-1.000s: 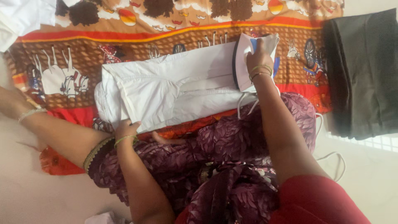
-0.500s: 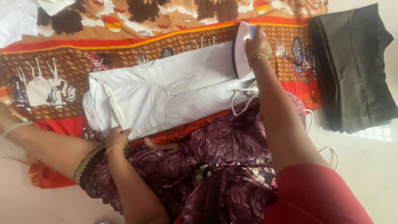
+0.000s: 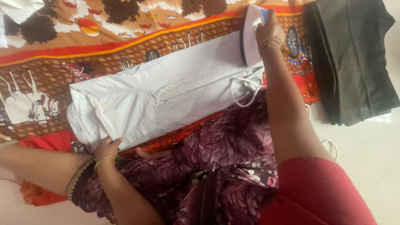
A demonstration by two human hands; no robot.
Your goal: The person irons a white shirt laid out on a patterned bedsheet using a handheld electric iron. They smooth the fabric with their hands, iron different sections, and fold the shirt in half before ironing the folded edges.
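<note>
Fingers, right hand (image 3: 270,30): wrapped round the handle of a white iron (image 3: 251,35) at the upper right of the frame, bangles on the wrist.
Fingers, left hand (image 3: 106,147): lying flat and together on the near edge of the white garment (image 3: 166,93), lower left of centre, pinning it down.
Iron: standing on the garment's right end, its dark soleplate edge facing left.
White garment: folded, stretched across the middle of the frame on a patterned cloth (image 3: 75,54) of brown, orange and red.
Cord (image 3: 246,89): white, looped just below the iron on the garment.
Dark cloth (image 3: 354,62): folded, far right, on the pale floor (image 3: 366,146).
Lap: maroon leaf-print fabric (image 3: 225,150), bottom centre.
</note>
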